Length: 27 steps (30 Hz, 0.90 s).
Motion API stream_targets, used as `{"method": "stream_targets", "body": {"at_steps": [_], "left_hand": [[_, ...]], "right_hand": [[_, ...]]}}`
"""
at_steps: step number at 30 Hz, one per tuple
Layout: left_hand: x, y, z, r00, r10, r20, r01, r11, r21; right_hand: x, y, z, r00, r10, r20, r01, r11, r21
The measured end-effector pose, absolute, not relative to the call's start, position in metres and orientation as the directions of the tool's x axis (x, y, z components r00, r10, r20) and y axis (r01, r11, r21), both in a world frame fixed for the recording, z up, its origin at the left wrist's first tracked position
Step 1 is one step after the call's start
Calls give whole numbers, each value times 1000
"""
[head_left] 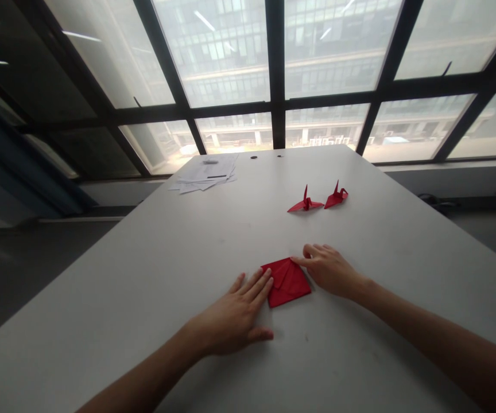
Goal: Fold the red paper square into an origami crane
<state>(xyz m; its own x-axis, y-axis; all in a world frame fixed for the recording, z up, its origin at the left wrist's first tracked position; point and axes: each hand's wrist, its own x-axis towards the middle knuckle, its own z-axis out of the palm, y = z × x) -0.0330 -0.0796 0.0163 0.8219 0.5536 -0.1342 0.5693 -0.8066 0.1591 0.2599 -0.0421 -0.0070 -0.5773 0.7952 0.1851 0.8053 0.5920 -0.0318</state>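
Note:
A red sheet of origami paper [289, 289], folded into a flat packet with slanting flaps, lies on the white table. My left hand [235, 318] rests flat, fingers stretched out, with the fingertips on the packet's left side and the thumb apart on the tabletop. At the top right corner, my right hand [332, 269] presses the paper's edge with one extended digit. Its other fingers are curled in above the table, and their undersides are hidden.
Farther back on the white table [162, 258] stand two red paper cranes, a left one [305, 204] and a right one [336, 197]. Loose white papers [207, 172] with a dark pen [217, 176] lie at the far left. Large windows [213, 51] rise behind.

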Motion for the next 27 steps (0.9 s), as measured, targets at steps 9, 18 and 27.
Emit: {"method": "stream_targets", "body": {"at_steps": [9, 18, 27], "left_hand": [[-21, -89, 16, 756, 654, 29, 649, -754, 104], [10, -82, -7, 777, 621, 102, 611, -783, 113], [7, -80, -13, 803, 580, 139, 575, -814, 76]], "right_hand": [[259, -42, -5, -592, 787, 175, 796, 604, -25], [259, -41, -8, -548, 811, 206, 820, 569, -60], [255, -45, -7, -490, 810, 323, 783, 572, -245]]}}
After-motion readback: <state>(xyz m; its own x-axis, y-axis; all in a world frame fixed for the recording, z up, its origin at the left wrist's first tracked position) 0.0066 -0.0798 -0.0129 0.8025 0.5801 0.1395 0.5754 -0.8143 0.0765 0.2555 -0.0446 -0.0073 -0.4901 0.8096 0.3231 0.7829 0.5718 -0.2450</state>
